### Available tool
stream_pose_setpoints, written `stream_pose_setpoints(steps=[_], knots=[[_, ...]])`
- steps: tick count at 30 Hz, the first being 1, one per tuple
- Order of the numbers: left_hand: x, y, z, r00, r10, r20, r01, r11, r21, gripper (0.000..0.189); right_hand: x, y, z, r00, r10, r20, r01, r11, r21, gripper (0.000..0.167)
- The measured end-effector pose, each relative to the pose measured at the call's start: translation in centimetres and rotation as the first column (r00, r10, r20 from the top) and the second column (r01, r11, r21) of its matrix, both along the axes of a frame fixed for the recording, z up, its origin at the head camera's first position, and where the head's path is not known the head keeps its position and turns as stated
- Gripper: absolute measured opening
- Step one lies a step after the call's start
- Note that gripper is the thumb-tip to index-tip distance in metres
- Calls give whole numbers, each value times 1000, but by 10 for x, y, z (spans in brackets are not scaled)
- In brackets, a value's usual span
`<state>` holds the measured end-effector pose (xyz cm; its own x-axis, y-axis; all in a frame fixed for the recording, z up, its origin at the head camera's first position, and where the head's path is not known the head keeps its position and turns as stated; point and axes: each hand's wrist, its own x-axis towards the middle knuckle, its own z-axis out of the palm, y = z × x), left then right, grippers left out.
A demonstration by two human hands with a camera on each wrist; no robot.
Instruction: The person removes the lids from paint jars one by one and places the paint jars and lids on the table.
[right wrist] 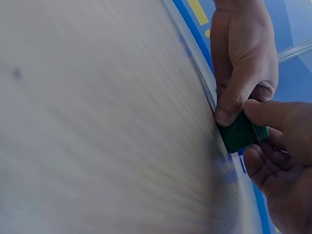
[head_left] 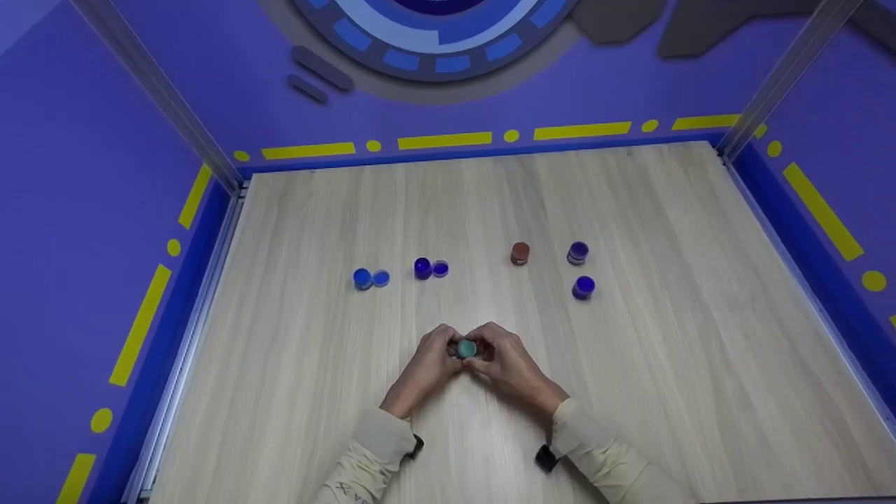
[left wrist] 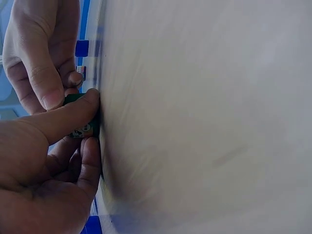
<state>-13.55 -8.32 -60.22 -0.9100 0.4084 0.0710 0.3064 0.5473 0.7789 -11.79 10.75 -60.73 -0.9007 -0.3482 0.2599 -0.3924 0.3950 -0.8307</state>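
Observation:
A small green paint jar (head_left: 466, 348) is held between both hands, low over the table's near middle. My left hand (head_left: 432, 360) grips it from the left; in the left wrist view the left thumb lies across its printed label (left wrist: 82, 130). From the other side my right hand (head_left: 511, 364) pinches the jar, its thumb near a lid-like rim in the right wrist view. Fingers cover much of the jar, so whether its lid is loose I cannot tell.
Beyond the hands, to the left, stand a light blue jar (head_left: 362, 278) and a dark blue jar (head_left: 422, 268), each beside a small round lid. Farther right are a reddish-brown jar (head_left: 520, 253) and two purple jars (head_left: 577, 253). Blue panels (head_left: 126, 210) border the wooden table (head_left: 315, 420).

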Motion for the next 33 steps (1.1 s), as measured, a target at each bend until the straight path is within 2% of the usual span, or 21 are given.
stream_pose_setpoints(steps=[7,11,17,20,23,26,29,33], knots=[[0,1,0,999,4,-36,-4,1000,2,23,-2,1,2,998,56,-31,-55,998,42,30],[0,2,1,1000,6,-26,-6,1000,6,24,-4,3,3,996,79,-35,-76,995,69,33],[2,4,2,1000,7,11,-7,1000,27,27,-10,9,9,994,110,0,-110,994,14,32],[3,4,2,1000,0,23,0,1000,10,28,-13,12,12,995,91,45,-88,994,-57,32],[5,4,3,999,0,41,0,1000,-14,28,-13,15,15,990,61,124,-45,990,-132,33],[6,5,4,998,10,67,-8,999,-32,30,-12,18,17,983,38,180,-6,984,-176,39],[8,7,6,997,20,78,-16,999,-50,31,-11,19,20,983,18,184,14,985,-173,47],[10,10,8,999,22,50,-17,996,-91,32,-8,20,30,988,-8,157,32,988,-152,51]])
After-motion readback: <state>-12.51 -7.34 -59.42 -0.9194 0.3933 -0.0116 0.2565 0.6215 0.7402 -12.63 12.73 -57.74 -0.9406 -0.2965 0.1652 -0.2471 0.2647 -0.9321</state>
